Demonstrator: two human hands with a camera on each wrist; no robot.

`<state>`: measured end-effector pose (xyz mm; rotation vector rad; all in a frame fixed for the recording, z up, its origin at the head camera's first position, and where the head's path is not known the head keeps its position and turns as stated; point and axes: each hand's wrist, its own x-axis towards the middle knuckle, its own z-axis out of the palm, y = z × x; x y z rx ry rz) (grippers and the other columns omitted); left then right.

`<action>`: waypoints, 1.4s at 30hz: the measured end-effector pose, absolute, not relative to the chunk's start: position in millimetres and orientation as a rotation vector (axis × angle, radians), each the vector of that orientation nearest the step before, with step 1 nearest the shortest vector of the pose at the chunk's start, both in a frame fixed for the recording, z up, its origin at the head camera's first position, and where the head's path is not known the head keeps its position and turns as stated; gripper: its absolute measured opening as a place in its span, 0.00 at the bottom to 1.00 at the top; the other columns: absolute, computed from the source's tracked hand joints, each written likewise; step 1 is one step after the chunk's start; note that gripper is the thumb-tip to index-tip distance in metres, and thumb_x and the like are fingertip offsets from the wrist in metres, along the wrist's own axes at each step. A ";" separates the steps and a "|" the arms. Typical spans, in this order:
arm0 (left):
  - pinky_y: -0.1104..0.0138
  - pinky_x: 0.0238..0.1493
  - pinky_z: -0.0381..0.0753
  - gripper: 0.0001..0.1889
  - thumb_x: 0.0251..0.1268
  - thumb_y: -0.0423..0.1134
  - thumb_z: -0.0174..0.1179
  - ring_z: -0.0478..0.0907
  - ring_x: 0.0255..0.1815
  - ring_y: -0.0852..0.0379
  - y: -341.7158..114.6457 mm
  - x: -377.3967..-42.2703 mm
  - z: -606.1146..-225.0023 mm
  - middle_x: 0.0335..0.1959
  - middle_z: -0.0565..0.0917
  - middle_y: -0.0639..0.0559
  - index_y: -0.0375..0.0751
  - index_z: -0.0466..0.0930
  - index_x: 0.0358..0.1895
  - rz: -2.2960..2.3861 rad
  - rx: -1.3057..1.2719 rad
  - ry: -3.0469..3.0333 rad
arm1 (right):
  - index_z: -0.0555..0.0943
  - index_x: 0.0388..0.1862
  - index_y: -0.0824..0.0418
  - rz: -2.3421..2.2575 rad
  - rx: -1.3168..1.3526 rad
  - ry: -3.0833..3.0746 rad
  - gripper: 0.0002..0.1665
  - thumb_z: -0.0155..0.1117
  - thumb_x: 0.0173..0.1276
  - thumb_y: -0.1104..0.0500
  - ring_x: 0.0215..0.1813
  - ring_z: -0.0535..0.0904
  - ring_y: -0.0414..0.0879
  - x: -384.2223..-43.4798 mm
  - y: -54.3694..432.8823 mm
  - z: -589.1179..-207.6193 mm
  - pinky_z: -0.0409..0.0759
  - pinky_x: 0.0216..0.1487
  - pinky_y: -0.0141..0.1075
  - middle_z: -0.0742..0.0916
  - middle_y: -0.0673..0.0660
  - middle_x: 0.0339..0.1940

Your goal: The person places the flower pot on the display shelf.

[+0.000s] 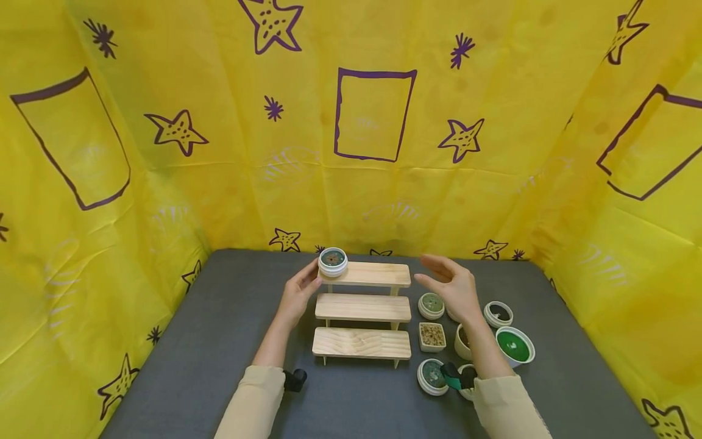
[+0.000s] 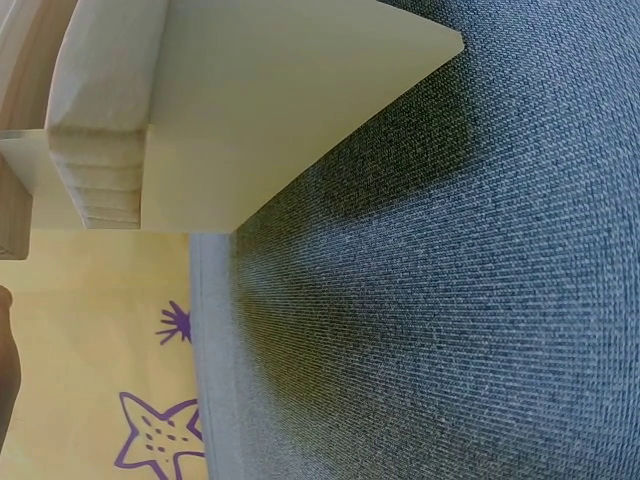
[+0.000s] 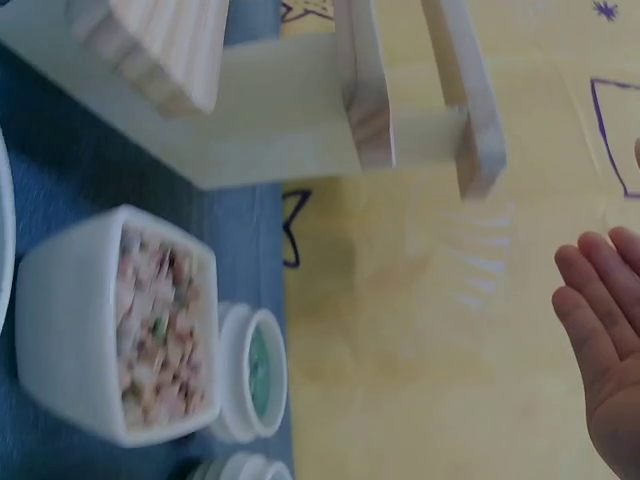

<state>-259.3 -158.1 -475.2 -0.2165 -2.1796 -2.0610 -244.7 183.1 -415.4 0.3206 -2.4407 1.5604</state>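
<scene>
My left hand (image 1: 298, 296) holds white pot (image 1: 333, 272), fingers and thumb bent about its left side. Pot stands on left end of top step of wooden three-step stand (image 1: 362, 309); left wrist view does not show pot. My right hand (image 1: 452, 292) is in air near right end of top step, thumb and fingers apart, nothing between. Below it, on grey table (image 1: 175, 366), square cup (image 1: 432, 349) with small pale pieces, other round pots near.

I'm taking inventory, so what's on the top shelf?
On the top shelf, a white pot sits at the left end, with the left hand at its side. The wood directly under the pot is covered and can't be seen.
</scene>
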 end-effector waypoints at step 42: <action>0.85 0.59 0.71 0.28 0.71 0.26 0.54 0.65 0.74 0.42 -156.5 -259.7 -474.0 0.74 0.67 0.35 0.32 0.63 0.73 -2.099 -0.211 -2.154 | 0.78 0.56 0.78 1.972 0.878 -2.583 0.19 0.60 0.66 0.74 0.53 0.87 0.42 -181.0 316.7 -465.7 0.86 0.49 0.30 0.90 0.50 0.52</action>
